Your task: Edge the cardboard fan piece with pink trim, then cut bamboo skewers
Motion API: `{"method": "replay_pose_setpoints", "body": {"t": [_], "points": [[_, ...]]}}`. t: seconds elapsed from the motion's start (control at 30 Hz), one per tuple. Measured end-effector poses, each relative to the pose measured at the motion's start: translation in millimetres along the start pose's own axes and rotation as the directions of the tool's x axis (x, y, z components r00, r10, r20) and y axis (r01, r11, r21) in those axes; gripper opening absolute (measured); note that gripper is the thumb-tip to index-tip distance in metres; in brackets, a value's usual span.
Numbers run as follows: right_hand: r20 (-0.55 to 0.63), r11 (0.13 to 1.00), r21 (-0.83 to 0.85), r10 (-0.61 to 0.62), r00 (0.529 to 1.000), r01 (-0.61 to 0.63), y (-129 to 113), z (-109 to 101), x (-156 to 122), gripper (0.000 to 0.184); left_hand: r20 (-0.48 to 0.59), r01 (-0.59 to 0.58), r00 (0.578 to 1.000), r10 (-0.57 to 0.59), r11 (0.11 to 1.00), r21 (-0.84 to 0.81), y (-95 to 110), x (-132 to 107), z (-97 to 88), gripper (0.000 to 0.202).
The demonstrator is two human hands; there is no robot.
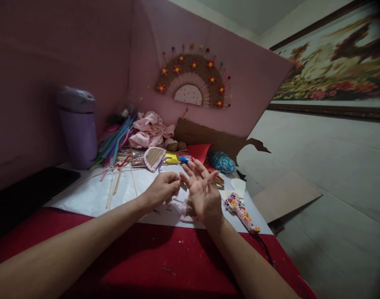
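My left hand (161,190) is pinched, its fingertips touching the index finger of my right hand (202,189). What the pinch holds, if anything, is too small to make out. My right hand is raised palm toward me with fingers spread. Both hover over a white paper sheet (93,195) on a red table (165,257). A pale pink piece (181,207) lies on the paper under my hands. A glue gun with a flowered cover (241,211) lies just right of my right hand.
A purple tumbler (78,126) stands at the back left beside coloured pipe cleaners (115,139), wooden sticks (115,182), pink fabric (151,129) and blue yarn (223,162). A decorated fan (191,79) hangs on the pink board. A dark tablet (24,193) lies at left. Cardboard (285,195) sits on the floor.
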State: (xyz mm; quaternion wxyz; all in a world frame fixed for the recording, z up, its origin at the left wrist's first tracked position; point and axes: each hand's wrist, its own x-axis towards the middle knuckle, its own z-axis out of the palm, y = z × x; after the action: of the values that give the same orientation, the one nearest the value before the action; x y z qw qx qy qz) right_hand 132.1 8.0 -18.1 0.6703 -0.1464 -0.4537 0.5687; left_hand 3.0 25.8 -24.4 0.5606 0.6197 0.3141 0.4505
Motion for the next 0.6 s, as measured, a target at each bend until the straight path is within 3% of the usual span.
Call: {"method": "replay_pose_setpoints", "body": {"t": [0.1, 0.2, 0.27, 0.33, 0.43, 0.6], "points": [[-0.064, 0.999, -0.037, -0.037, 0.997, 0.035, 1, -3, 1, 0.046, -0.158, -0.07, 0.986, 0.046, 0.986, -0.153, 6, 2, -6.7, 0.018], [-0.231, 0.968, -0.246, -0.11, 0.967, 0.051, 4, -10, 1, 0.041, -0.293, -0.115, 0.956, 0.018, 0.941, -0.318, 12, 6, -17.2, 0.013], [-0.32, 0.909, -0.413, -0.208, 0.924, 0.062, 5, -14, 2, 0.034, -0.322, -0.102, 0.946, -0.031, 0.917, -0.386, 14, 8, -23.2, 0.011], [-0.353, 0.895, -0.438, -0.255, 0.9, 0.082, 5, -16, 3, 0.03, -0.319, -0.082, 0.946, -0.06, 0.907, -0.413, 14, 9, -26.3, 0.009], [-0.33, 0.97, -0.225, -0.163, 0.93, 0.091, 2, -14, 5, 0.032, -0.264, -0.047, 0.963, -0.062, 0.921, -0.387, 12, 7, -23.4, 0.003], [-0.074, 0.999, 0.01, -0.035, 0.997, 0.036, 1, -1, 0, 0.035, 0.065, 0.06, 0.997, -0.043, 0.956, -0.287, 4, 1, -8.8, 0.043]]}}
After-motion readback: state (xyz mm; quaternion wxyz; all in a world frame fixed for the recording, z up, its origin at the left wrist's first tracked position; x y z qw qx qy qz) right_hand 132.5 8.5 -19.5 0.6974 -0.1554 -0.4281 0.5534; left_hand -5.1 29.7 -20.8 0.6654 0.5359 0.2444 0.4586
